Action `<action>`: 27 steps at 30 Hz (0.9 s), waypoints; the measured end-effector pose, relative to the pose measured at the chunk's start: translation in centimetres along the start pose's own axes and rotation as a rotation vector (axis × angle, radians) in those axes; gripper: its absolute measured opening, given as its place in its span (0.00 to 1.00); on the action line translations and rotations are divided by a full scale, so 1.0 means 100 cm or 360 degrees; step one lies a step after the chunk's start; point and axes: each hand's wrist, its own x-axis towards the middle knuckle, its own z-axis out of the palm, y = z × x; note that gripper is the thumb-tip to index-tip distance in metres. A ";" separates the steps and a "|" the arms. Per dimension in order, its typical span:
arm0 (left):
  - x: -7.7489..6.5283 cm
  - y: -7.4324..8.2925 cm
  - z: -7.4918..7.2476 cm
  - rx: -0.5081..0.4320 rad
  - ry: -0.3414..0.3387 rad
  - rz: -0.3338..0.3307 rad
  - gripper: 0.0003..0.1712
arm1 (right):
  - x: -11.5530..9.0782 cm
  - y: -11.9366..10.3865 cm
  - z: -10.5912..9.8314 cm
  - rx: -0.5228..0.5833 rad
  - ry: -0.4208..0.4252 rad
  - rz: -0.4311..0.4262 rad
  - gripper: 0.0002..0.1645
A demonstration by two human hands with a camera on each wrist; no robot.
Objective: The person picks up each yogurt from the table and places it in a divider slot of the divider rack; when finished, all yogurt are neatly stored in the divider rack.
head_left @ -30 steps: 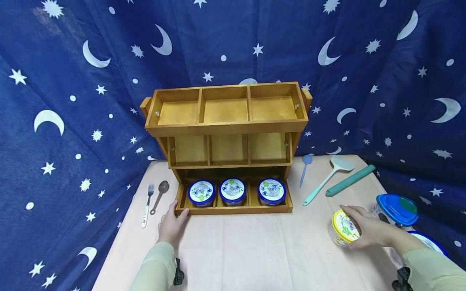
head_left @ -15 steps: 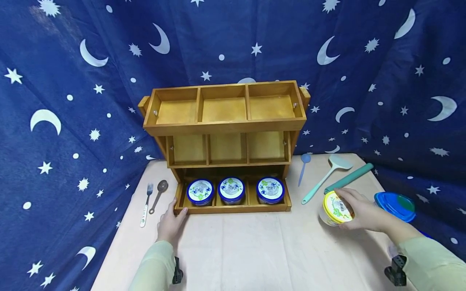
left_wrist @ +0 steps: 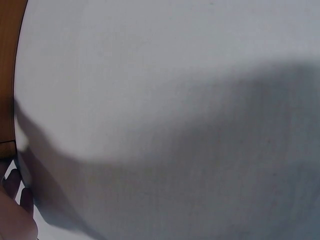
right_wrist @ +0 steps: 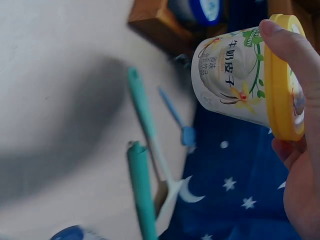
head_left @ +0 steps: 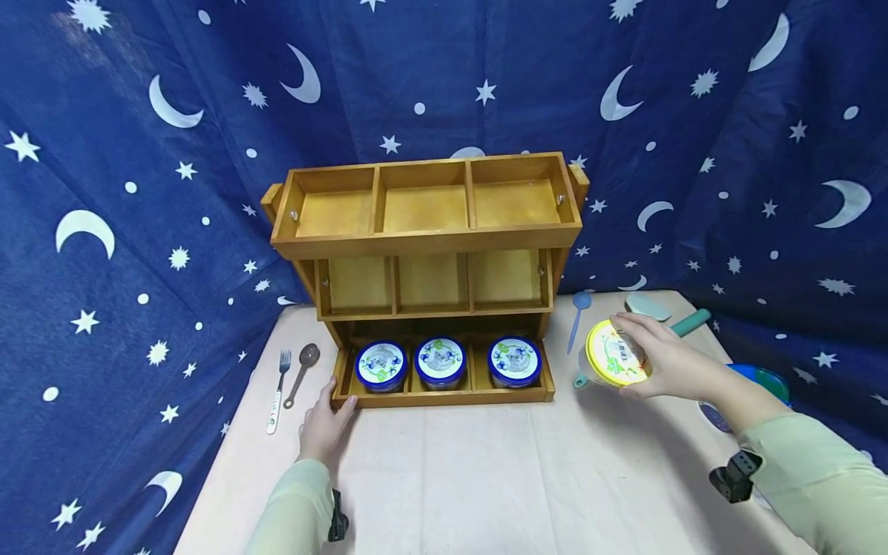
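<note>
My right hand (head_left: 669, 366) grips a small white tub (right_wrist: 225, 80) by its yellow lid (head_left: 613, 353), held above the table. In the right wrist view the tub lies tilted, thumb at the lid's rim, a flower and leaves printed on its side. My left hand (head_left: 324, 425) holds the left front corner of a three-tier wooden rack (head_left: 444, 398), thumb at the front and fingers along the side. Three tubs with blue lids (head_left: 382, 365) sit in its bottom tier, one per compartment. The left wrist view shows only fingers (left_wrist: 15, 215) beside the wood.
A fork (head_left: 280, 391) and a brown spoon (head_left: 301, 374) lie left of the rack. To the right are a blue spoon (head_left: 577, 320), a pale green turner (head_left: 647, 307) and a green rod (head_left: 691, 322). A blue-lidded container (head_left: 770, 381) is partly behind my right arm.
My right hand has raised the yellow-lidded tub and carried it left and away from me, toward the rack. My left hand has stayed at the rack's corner.
</note>
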 end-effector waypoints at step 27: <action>0.003 -0.001 0.000 -0.0029 -0.0036 -0.0031 0.44 | 0.054 -0.051 -0.021 -0.0027 0.0399 -0.0382 0.67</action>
